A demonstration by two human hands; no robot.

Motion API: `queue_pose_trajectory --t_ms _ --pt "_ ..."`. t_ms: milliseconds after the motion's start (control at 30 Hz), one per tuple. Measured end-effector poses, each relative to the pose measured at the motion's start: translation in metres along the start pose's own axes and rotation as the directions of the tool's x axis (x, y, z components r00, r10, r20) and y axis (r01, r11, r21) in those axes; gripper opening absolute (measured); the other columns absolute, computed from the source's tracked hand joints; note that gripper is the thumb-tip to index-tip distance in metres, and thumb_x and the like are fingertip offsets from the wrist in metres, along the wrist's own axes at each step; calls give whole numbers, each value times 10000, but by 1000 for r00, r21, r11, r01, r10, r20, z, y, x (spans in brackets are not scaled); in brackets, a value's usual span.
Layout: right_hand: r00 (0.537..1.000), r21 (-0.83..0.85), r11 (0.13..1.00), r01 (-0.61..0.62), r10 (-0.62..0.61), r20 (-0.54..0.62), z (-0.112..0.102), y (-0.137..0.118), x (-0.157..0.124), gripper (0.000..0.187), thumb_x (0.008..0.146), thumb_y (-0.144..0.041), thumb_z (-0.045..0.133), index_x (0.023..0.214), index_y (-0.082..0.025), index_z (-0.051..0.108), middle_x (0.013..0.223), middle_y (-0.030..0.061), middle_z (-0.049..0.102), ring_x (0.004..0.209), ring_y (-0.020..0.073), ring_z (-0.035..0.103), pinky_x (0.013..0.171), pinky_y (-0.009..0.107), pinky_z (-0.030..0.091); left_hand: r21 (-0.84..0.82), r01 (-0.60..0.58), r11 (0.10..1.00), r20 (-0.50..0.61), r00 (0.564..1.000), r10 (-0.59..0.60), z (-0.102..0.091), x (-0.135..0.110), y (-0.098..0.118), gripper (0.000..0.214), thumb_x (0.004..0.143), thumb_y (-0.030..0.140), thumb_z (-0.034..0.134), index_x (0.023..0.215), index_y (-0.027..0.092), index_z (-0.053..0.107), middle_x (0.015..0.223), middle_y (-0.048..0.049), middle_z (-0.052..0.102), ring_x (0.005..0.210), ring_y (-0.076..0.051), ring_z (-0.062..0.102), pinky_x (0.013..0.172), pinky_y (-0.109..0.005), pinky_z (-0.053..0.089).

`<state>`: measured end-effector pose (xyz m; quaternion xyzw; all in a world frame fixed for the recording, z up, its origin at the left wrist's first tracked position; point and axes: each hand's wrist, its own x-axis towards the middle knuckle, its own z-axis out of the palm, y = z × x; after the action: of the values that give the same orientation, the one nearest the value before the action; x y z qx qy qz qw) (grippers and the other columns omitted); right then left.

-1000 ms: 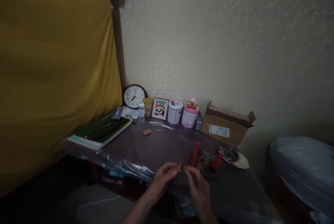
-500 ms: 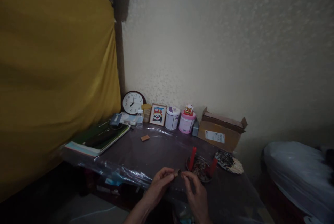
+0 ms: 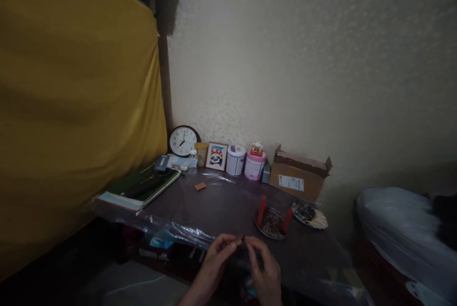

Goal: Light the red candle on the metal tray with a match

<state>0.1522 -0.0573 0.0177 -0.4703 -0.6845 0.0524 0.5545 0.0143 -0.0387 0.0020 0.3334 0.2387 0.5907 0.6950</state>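
Note:
My left hand [image 3: 218, 254] is closed, pinching a small brown matchbox [image 3: 239, 240] between thumb and fingers just above the table's front edge. Fingertips of my right hand [image 3: 263, 264] are pressed together at the matchbox's dark right side; whatever they pinch is too small to make out. Beyond my right hand sits a round metal dish [image 3: 268, 234] with dark bits in it and red candles [image 3: 262, 211] standing at its sides. To its right is a plate [image 3: 307, 224] of pale sticks with dark ends, like matchsticks. Another flat brown piece [image 3: 200, 186] lies farther back on the table.
Along the wall stand a clock [image 3: 183, 141], a framed panda picture [image 3: 216, 156], a white tin [image 3: 235, 161], a pink tin [image 3: 254, 167] and a cardboard box [image 3: 298, 177]. Books [image 3: 143, 187] lie on the plastic-covered table [image 3: 214, 206] at left, beside a yellow curtain [image 3: 78, 106].
My right hand has come in closer, its fingertips now at the matchbox's side. Both hands sit slightly lower in view. The camera view has shifted a little.

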Motion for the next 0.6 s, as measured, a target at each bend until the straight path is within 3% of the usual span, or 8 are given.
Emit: queue_pose_trajectory --t_ms 600 --pt "997 25 998 57 -55 -61 -7 -18 -3 142 850 -206 490 908 -216 619 894 44 680 866 165 638 790 299 506 0 25 1000 -80 997 -25 19 -24 20 235 638 278 728 832 173 649 870 -54 709 823 -175 623 797 -283 415"
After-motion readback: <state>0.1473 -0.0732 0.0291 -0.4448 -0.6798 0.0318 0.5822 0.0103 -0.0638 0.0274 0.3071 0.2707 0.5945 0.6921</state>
